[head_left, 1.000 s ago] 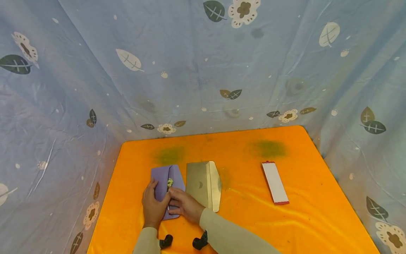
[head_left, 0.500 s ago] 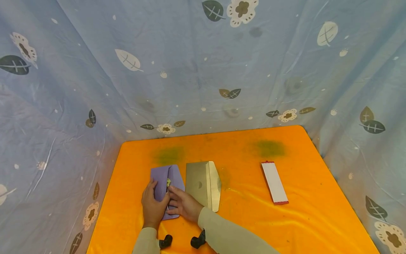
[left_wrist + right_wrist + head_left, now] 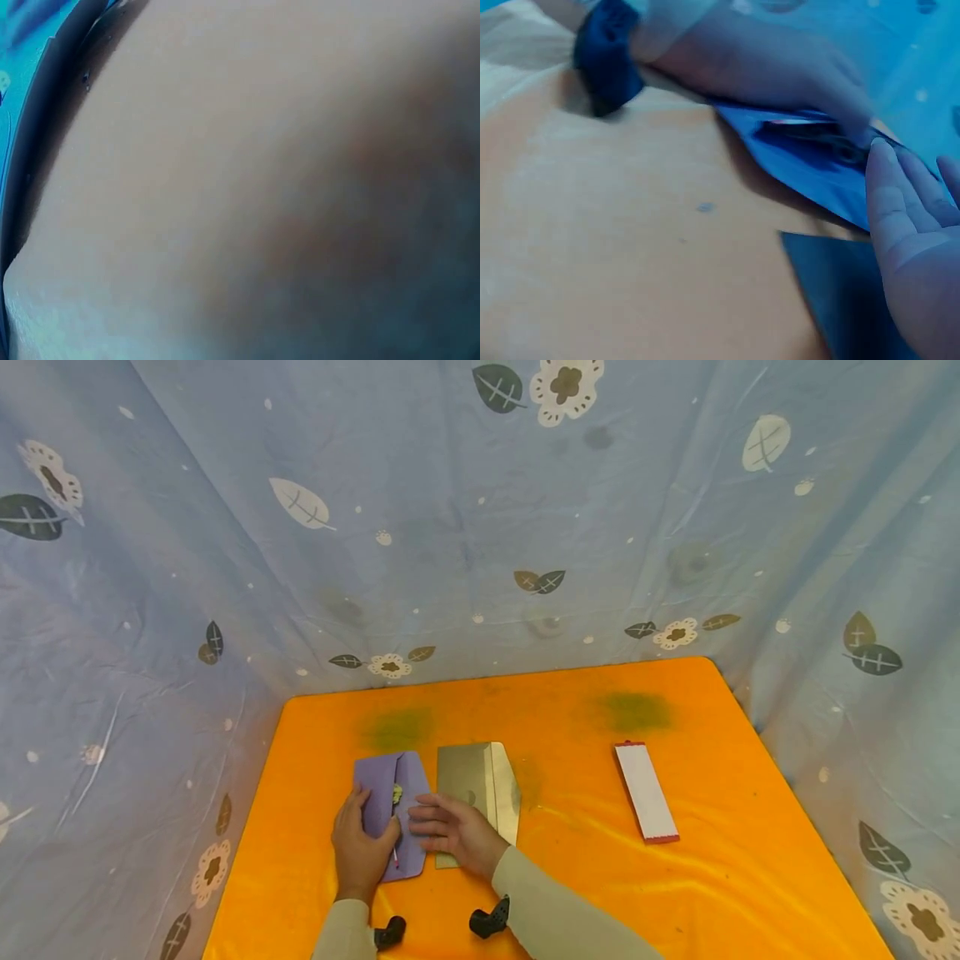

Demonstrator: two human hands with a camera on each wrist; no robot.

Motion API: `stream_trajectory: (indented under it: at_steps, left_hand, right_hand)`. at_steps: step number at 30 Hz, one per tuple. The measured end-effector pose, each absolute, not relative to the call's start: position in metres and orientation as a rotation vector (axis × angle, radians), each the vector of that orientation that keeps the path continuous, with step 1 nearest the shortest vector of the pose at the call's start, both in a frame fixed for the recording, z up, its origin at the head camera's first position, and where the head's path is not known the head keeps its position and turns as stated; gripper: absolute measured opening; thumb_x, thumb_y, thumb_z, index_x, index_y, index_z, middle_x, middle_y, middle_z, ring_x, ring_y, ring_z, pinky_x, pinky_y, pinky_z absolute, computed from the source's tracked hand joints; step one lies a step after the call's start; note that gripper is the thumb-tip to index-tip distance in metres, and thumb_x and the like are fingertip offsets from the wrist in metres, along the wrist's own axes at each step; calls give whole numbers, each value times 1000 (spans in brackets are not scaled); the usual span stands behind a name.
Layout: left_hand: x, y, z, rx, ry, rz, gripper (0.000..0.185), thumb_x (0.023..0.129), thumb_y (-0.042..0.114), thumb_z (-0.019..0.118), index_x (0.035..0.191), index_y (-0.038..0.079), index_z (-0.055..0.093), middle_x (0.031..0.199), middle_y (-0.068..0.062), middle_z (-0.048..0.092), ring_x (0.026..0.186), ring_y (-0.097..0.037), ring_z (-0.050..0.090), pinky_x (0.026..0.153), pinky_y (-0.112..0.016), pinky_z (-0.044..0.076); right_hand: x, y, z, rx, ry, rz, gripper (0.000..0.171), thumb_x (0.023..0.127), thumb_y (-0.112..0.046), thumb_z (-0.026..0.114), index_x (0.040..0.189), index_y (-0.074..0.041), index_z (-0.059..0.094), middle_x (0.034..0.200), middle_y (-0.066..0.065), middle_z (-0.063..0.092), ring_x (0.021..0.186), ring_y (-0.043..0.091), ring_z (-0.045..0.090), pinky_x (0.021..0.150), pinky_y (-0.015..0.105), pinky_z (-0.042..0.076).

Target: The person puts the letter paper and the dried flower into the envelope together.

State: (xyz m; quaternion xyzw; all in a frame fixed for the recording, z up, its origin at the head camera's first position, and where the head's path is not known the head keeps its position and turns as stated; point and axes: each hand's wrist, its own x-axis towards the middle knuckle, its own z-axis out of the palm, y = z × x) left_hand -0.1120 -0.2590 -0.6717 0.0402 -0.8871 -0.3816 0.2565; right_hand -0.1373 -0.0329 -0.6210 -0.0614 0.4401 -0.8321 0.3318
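A purple envelope (image 3: 375,772) lies at the front left with its flap folded out to the right. My left hand (image 3: 362,852) holds it from the left, the thumb at the edge of the pocket. A small yellow-green decorated piece (image 3: 397,793) shows at the pocket's mouth. Lower along that mouth, a thin white strip with a reddish end (image 3: 396,858) sticks out beneath the thumb. My right hand (image 3: 459,835) is just right of the envelope, fingers straight, fingertips over the flap, holding nothing. Blurred skin fills most of the left wrist view.
A gold envelope (image 3: 461,764) lies right of the purple one, flap out, partly under my right hand. Farther right is a long white strip with red ends (image 3: 648,793). The orange-covered table (image 3: 570,877) is bordered by a patterned blue curtain (image 3: 450,527).
My right hand has drawn back to the right from the pocket's mouth and its fingers have straightened. The strip's reddish end is now uncovered. The left hand stays on the purple envelope.
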Motion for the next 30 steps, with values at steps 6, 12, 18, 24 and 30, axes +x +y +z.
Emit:
stream_trajectory:
  at_steps: [6,12,18,24,30]
  left_hand:
    - [-112,-258,-674,139,-2425,-1041,70,81,19,87,142,-6,64,158,-24,54,144,-48,46,116,-69,30]
    - [-111,-257,-673,136,-2441,-1035,70,81,20,88,141,-6,64,157,-24,54,143,-49,46,115,-70,29]
    - [-110,-257,-669,107,-2432,-1016,71,81,21,89,141,-7,64,156,-27,54,141,-51,46,114,-71,30]
    - [-110,-259,-675,121,-2450,-1011,75,79,23,91,143,-6,63,158,-26,53,143,-50,45,115,-70,28]
    - [-111,-258,-677,116,-2455,-1006,76,80,24,91,143,-6,62,159,-25,52,144,-51,43,114,-72,27]
  right_hand:
    - [-144,2,-619,-133,1226,-2259,65,114,-44,49,151,9,50,139,25,64,124,37,66,102,44,55]
    - [-143,43,-628,-82,1303,-2313,57,115,-42,51,146,6,52,129,18,65,113,30,66,94,38,54]
    - [-133,76,-639,-9,1298,-2325,53,117,-36,49,146,10,47,128,22,63,109,29,68,92,38,58]
    - [-125,95,-644,20,1360,-2280,50,115,-36,56,138,8,51,121,19,65,102,26,69,88,36,60]
    - [-117,111,-657,-90,1238,-2346,45,118,-25,50,144,12,46,119,14,67,101,22,71,93,36,60]
